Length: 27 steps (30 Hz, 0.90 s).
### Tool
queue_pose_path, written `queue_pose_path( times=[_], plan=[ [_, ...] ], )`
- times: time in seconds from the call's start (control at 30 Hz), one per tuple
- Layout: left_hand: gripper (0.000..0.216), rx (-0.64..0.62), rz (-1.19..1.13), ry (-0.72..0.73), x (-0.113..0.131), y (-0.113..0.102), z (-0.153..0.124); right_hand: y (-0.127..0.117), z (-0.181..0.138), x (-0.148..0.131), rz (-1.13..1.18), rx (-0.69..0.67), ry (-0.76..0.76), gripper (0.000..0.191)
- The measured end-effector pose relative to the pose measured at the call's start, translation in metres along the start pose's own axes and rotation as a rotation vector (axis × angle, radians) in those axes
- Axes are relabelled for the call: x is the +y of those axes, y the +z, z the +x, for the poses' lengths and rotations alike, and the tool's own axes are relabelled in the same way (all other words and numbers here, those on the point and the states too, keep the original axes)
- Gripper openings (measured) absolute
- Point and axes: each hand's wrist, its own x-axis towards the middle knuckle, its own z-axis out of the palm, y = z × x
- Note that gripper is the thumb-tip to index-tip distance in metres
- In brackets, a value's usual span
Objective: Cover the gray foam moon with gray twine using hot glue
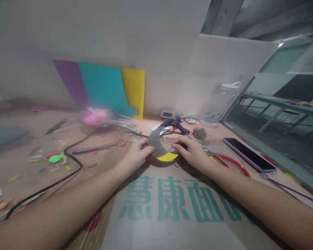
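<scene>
A grey crescent-shaped cutout (156,144) is held upright over a yellow curved piece (167,157) on a cardboard sheet (172,208) with green printed characters. My left hand (137,154) pinches the crescent's left edge with closed fingers. On the other side, my right hand (189,151) has its fingers curled and pressed on the crescent's lower tip, where it meets the yellow piece.
Behind my hands lies a blue glue gun (175,125) with a black cord (67,156). Red-handled scissors (229,161) and a phone (249,154) sit to the right. Purple, teal and yellow sheets (104,88) lean on the wall. Scraps litter the left side.
</scene>
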Motion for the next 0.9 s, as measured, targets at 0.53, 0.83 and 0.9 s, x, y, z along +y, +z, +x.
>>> queue_pose_path(
  times=[0.53,0.83,0.9],
  plan=[
    [0.016,0.031,-0.083,-0.077,0.006,0.001,-0.004,0.0,-0.001,-0.006,0.127,0.065,-0.027,0.02],
    [0.014,0.033,-0.097,-0.042,0.005,0.002,-0.005,0.005,-0.013,-0.027,0.427,-0.1,0.151,0.025],
    [0.014,0.022,-0.094,-0.04,0.007,0.003,-0.006,0.009,-0.013,-0.026,0.544,-0.18,0.223,0.031]
  ],
)
